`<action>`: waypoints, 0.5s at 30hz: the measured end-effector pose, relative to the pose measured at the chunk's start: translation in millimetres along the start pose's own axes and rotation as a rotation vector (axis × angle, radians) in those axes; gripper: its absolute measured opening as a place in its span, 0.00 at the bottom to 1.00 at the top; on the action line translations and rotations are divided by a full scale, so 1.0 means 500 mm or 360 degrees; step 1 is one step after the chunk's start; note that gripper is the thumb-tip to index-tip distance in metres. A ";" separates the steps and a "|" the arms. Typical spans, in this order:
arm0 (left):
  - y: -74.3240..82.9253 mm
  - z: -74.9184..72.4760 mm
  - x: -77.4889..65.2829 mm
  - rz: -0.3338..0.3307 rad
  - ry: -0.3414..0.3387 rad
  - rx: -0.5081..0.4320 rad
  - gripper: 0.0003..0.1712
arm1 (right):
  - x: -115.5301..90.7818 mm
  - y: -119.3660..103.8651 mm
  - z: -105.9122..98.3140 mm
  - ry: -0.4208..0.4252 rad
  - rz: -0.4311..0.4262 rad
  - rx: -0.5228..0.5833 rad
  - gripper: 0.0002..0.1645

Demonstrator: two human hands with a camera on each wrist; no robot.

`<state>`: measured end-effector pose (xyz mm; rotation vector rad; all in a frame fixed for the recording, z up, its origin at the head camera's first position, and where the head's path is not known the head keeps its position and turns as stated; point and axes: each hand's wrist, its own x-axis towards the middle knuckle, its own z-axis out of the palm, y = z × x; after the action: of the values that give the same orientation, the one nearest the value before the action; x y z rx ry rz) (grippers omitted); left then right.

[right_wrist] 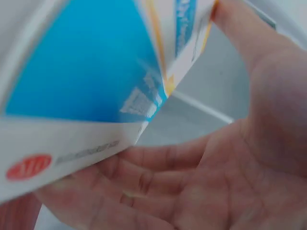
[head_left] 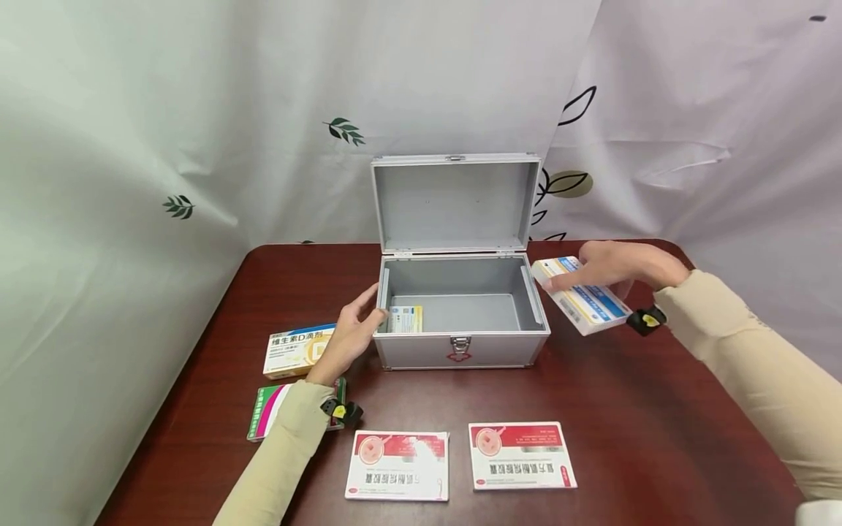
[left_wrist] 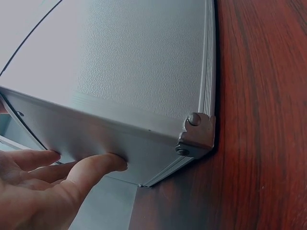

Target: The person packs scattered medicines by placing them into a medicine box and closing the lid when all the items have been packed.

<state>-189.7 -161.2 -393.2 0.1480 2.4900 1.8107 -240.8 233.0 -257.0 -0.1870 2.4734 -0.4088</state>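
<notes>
A silver metal case stands at the table's middle with its lid raised. My left hand rests against the case's left side; in the left wrist view its thumb and fingertips touch the metal wall. Inside the case, at the left, lies a white and yellow medicine box. To the right of the case my right hand grips a white, blue and yellow medicine box, tilted, with the thumb across its face. The right wrist view shows that box's blue side up close, fingers beneath it.
Left of the case are a white and orange box and, partly under the left forearm, a green and pink box. Two red and white boxes lie flat in front, side by side. A pale curtain hangs behind the table.
</notes>
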 end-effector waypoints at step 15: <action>-0.006 -0.001 0.001 0.0000 0.0042 0.0038 0.32 | 0.034 -0.115 0.007 0.0145 -0.0029 -0.0171 0.44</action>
<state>-190.3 -162.5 -396.1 0.1262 2.5299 1.7956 -250.3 174.0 -249.9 -0.2405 2.5868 -0.2980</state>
